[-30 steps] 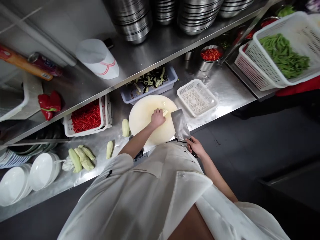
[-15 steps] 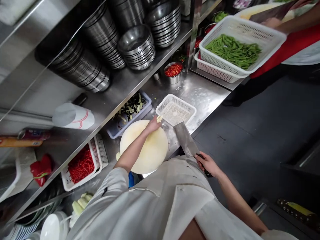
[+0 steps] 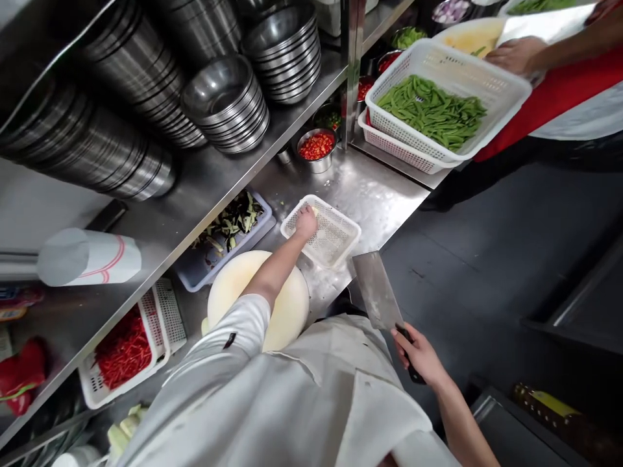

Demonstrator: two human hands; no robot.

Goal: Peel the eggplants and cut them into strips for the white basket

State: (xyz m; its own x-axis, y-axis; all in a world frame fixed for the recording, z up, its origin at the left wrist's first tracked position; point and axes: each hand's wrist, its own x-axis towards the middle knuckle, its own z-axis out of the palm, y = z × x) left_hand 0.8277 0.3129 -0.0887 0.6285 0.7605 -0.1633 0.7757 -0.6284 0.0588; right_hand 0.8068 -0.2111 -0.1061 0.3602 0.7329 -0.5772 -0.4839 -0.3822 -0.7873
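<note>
Pale pieces: a small bit (image 3: 315, 211) showed at the left hand's fingertips, over the back-left part of the white basket (image 3: 335, 237)
Left hand: bunched (image 3: 306, 222), fingers curled round the pale pieces; from where I stood I couldn't tell if it touched the basket
White basket: lay on the steel bench (image 3: 370, 175), near the front edge, mostly bare mesh inside
Cleaver: blade (image 3: 377, 288) tilted up and leftward, just off the bench's front edge
Right hand: wrapped (image 3: 418, 353) round the cleaver's black handle
Round board: sat (image 3: 289, 298) left of the basket by the front edge, partly hidden under the left arm
Blue-grey tub: stood (image 3: 192, 264) behind the board toward the back edge, with dark and pale strips in it
Metal bowl: held (image 3: 321, 166) chopped red pieces near the bench's back-right corner
Bean basket: heaped with green beans (image 3: 431, 110), stacked on another basket beyond the bench's right edge
Shelf: ran (image 3: 185, 227) above the back edge, carrying stacked steel bowls (image 3: 224, 97)
Co-worker: a hand (image 3: 520, 55) rested near a second board, past the beans
</note>
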